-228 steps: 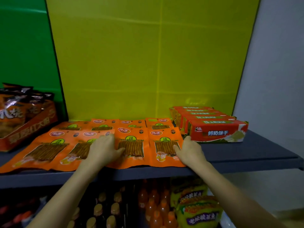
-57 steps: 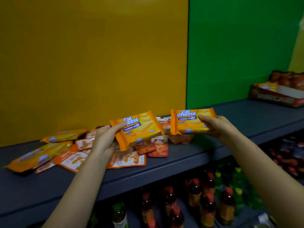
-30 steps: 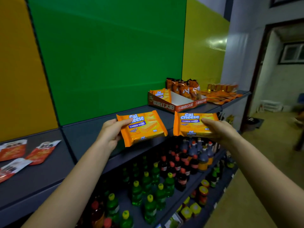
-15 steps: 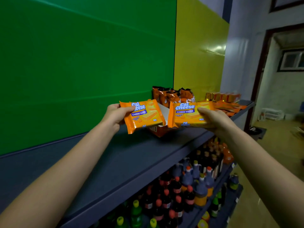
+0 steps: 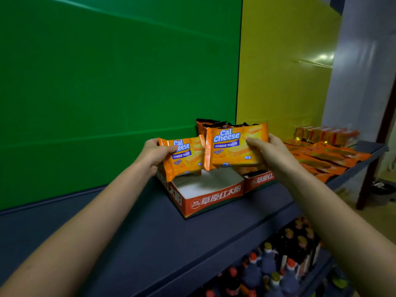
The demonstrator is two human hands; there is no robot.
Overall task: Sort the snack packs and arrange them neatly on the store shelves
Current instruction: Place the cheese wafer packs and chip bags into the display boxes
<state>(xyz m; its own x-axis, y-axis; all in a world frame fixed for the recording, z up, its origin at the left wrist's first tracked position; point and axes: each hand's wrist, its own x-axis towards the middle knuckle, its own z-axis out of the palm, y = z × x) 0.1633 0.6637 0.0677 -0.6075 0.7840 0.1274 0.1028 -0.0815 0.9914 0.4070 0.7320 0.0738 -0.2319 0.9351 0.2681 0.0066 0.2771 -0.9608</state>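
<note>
My left hand (image 5: pixel 155 154) grips an orange Cal Cheese wafer pack (image 5: pixel 186 158) by its left edge. My right hand (image 5: pixel 271 154) grips a second Cal Cheese wafer pack (image 5: pixel 233 146) by its right side. Both packs hang side by side just above a red open display box (image 5: pixel 211 199) on the dark shelf (image 5: pixel 150 236). The box's front section shows a bare white floor. Dark-topped orange snack bags (image 5: pixel 206 124) stand at the box's back, mostly hidden by the packs.
Flat orange snack packs (image 5: pixel 325 160) lie in rows on the shelf to the right, with red biscuit boxes (image 5: pixel 325 135) behind them. Drink bottles (image 5: pixel 276 266) fill the shelf below. Green and yellow panels back the shelf; a doorway opens at far right.
I have carried both wafer packs rightward along the shelf. They now hover over the red display box, closer together, with the right pack raised above the left.
</note>
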